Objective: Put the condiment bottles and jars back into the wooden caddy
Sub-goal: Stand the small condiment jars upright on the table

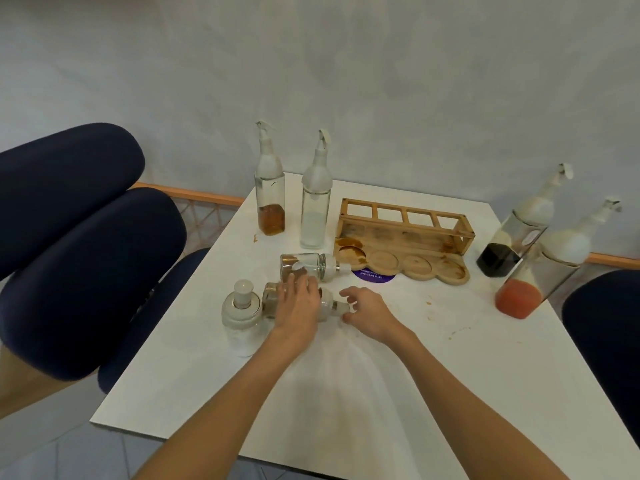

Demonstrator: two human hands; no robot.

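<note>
The empty wooden caddy [403, 252] stands mid-table, its round slots stained brown. A glass jar [270, 299] with a white lid lies on its side near me. My left hand [298, 304] lies over its middle and grips it. My right hand [369, 311] sits at the jar's lid end, fingers apart around the lid knob; contact is unclear. A second jar [308, 266] lies on its side just behind. A third jar [242, 315] stands upright to the left.
Behind the jars stand an amber-liquid bottle [270, 206] and a clear bottle [314, 216]. A dark-sauce bottle [507, 245] and a red-sauce bottle [530, 289] stand right of the caddy. Navy chairs [76, 244] flank the white table [346, 393]. A purple sticker [373, 276] lies before the caddy.
</note>
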